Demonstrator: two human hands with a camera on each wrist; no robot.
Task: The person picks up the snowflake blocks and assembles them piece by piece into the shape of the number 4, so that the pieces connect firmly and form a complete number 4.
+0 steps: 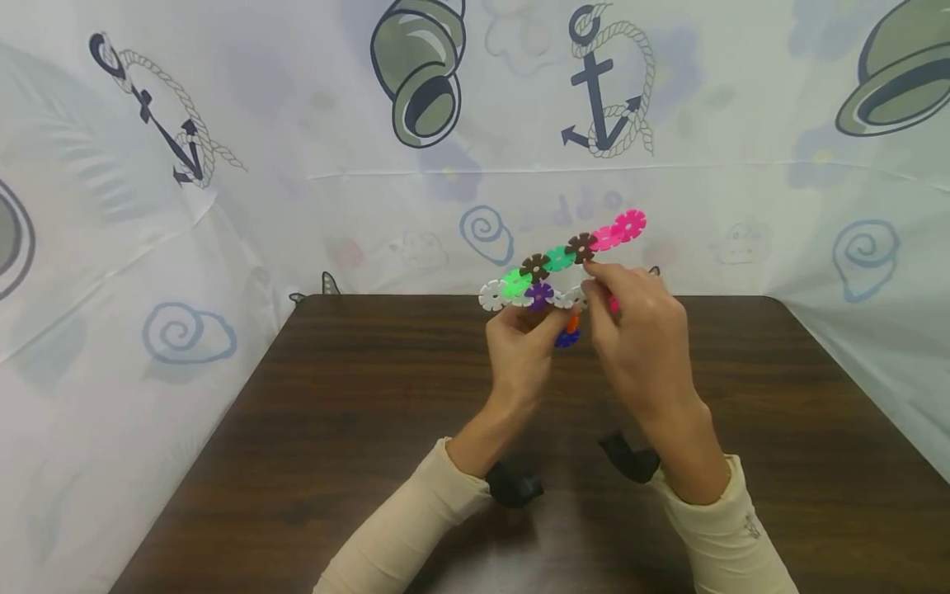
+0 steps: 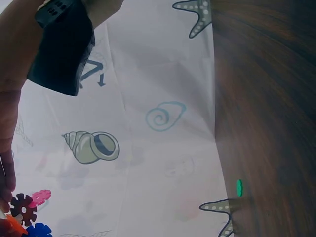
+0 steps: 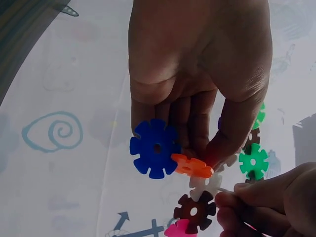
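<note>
Both hands hold a linked structure of notched plastic discs above the table. In the head view, its upper row runs from a white disc (image 1: 491, 294) through a bright green disc (image 1: 516, 283), brown and teal discs, to pink discs (image 1: 630, 225). My left hand (image 1: 519, 355) pinches the lower row beside a purple disc (image 1: 539, 295). An orange disc (image 3: 192, 166) and a blue disc (image 3: 156, 148) hang by its thumb. My right hand (image 1: 641, 338) has thumb and fingertips pinched at a whitish disc (image 3: 206, 185), above a brown disc (image 3: 194, 211); its grip is partly hidden.
Below the hands lies a dark brown wooden table (image 1: 356, 429). A white printed cloth (image 1: 312, 107) hangs behind and at the sides. Black wrist mounts (image 1: 514, 484) sit at the cuffs. A small green piece (image 2: 239, 187) shows against the brown table surface in the left wrist view.
</note>
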